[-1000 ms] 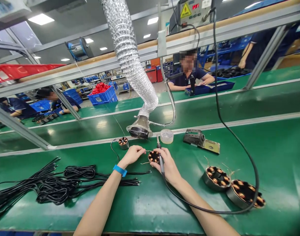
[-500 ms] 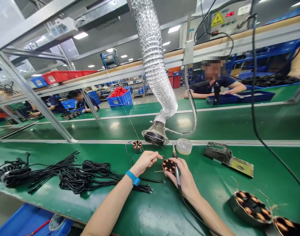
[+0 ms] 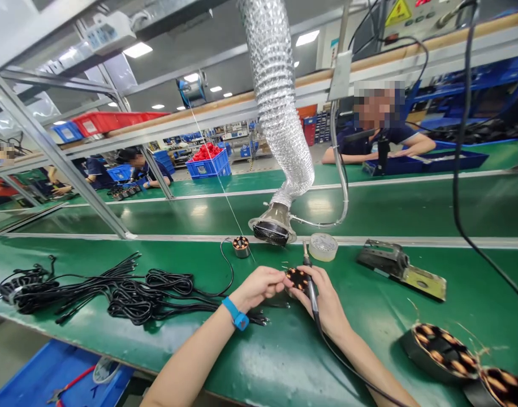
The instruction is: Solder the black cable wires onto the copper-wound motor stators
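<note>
My right hand [image 3: 327, 297] grips a soldering iron [image 3: 312, 291], its tip pointing up and away. The same hand steadies a motor stator [image 3: 299, 278] with copper windings, thumb and fingers at its right side. At the stator's left edge, my left hand [image 3: 263, 285] is closed in a pinch; whatever lies between its fingertips is too small to make out. A blue band [image 3: 236, 314] circles my left wrist. Beyond my left hand a second stator [image 3: 241, 247] with a black cable stands on the green bench. Thin solder wire [image 3: 223, 189] hangs down near it.
Bundled black cables [image 3: 151, 294] lie at left. A fume hood [image 3: 272, 223] hangs over the bench. A round clear container [image 3: 323, 247], a metal iron stand [image 3: 401, 268] and larger stators [image 3: 441, 350] are at right. A co-worker [image 3: 378, 124] sits opposite.
My left hand has moved right, from beside the stator to its left edge, fingers now pinched against it. My right hand keeps the iron and stator. The camera view has shifted slightly.
</note>
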Demonstrator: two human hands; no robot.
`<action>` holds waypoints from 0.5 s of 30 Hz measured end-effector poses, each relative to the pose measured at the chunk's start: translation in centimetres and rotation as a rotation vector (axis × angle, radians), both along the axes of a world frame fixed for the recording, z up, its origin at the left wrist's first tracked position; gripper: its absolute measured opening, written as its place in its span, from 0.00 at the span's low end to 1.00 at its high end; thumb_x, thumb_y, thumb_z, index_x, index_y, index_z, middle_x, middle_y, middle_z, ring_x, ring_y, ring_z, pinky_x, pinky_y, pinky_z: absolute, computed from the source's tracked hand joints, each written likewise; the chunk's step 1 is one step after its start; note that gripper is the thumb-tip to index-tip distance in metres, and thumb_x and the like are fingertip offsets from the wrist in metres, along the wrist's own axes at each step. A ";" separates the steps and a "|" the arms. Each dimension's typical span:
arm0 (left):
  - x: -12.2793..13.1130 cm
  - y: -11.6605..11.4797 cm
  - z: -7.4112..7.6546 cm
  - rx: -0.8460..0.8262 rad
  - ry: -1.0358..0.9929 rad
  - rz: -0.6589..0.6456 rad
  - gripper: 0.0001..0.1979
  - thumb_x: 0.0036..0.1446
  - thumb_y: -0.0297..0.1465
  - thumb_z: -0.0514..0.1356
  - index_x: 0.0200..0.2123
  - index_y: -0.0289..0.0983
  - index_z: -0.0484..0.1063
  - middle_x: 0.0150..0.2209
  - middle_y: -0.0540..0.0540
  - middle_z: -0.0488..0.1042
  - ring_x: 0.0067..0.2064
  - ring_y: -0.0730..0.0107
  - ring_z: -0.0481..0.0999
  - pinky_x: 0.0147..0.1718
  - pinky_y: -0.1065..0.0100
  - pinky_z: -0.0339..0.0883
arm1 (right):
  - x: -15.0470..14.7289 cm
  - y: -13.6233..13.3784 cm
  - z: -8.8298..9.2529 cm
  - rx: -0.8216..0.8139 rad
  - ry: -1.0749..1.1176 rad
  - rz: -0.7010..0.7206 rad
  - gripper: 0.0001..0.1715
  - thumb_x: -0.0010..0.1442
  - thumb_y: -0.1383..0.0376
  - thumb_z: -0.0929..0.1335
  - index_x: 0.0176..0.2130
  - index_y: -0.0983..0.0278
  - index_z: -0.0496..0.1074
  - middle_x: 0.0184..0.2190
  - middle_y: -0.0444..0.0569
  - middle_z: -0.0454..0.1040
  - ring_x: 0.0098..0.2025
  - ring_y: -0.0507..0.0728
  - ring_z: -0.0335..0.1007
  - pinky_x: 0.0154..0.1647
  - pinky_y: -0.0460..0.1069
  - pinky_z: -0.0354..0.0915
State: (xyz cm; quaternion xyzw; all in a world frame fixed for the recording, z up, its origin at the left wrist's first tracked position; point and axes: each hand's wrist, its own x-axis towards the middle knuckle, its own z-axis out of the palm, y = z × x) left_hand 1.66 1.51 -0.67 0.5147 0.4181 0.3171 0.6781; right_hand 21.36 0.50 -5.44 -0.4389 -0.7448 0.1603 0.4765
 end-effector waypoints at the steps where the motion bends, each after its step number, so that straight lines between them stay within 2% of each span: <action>1: 0.2 0.1 0.2 -0.037 -0.011 0.005 0.25 0.51 0.49 0.64 0.35 0.29 0.77 0.20 0.56 0.59 0.18 0.85 0.44 0.19 0.71 0.32 | 0.0 -0.1 0.1 -0.003 0.006 0.011 0.23 0.61 0.59 0.69 0.54 0.57 0.64 0.49 0.52 0.65 0.49 0.60 0.70 0.50 0.56 0.70; 4: -0.4 0.0 0.6 -0.016 0.067 0.043 0.27 0.52 0.51 0.62 0.36 0.29 0.78 0.20 0.55 0.60 0.17 0.84 0.45 0.19 0.71 0.34 | -0.2 -0.3 0.4 -0.011 0.034 0.018 0.24 0.59 0.59 0.70 0.54 0.57 0.64 0.49 0.52 0.65 0.51 0.61 0.69 0.52 0.57 0.69; 8: -2.6 -1.2 0.5 0.304 0.413 0.152 0.28 0.61 0.50 0.54 0.29 0.30 0.79 0.19 0.50 0.66 0.20 0.79 0.56 0.21 0.71 0.47 | -0.4 -0.5 0.7 -0.039 0.058 0.008 0.26 0.58 0.59 0.71 0.54 0.57 0.64 0.49 0.52 0.65 0.51 0.61 0.68 0.54 0.57 0.67; 11: -3.1 -2.3 -0.3 0.578 0.653 0.004 0.20 0.59 0.45 0.60 0.29 0.34 0.79 0.26 0.47 0.72 0.28 0.73 0.67 0.29 0.70 0.57 | -0.4 -0.5 1.0 -0.057 0.086 0.009 0.25 0.57 0.60 0.72 0.52 0.57 0.64 0.49 0.51 0.66 0.51 0.60 0.68 0.53 0.56 0.67; 13: -2.7 -2.8 -0.9 0.700 0.743 -0.100 0.12 0.55 0.40 0.64 0.33 0.36 0.79 0.31 0.47 0.74 0.33 0.70 0.70 0.34 0.70 0.60 | -0.4 -0.5 1.1 -0.067 0.105 0.001 0.26 0.56 0.60 0.73 0.52 0.57 0.64 0.48 0.50 0.67 0.50 0.60 0.68 0.53 0.56 0.66; 15: -2.3 -3.0 -1.1 0.758 0.789 -0.150 0.08 0.55 0.36 0.65 0.33 0.37 0.78 0.34 0.47 0.73 0.35 0.69 0.71 0.36 0.70 0.60 | -0.4 -0.5 1.1 -0.076 0.119 -0.005 0.27 0.55 0.60 0.73 0.51 0.57 0.65 0.47 0.49 0.67 0.49 0.60 0.68 0.52 0.55 0.66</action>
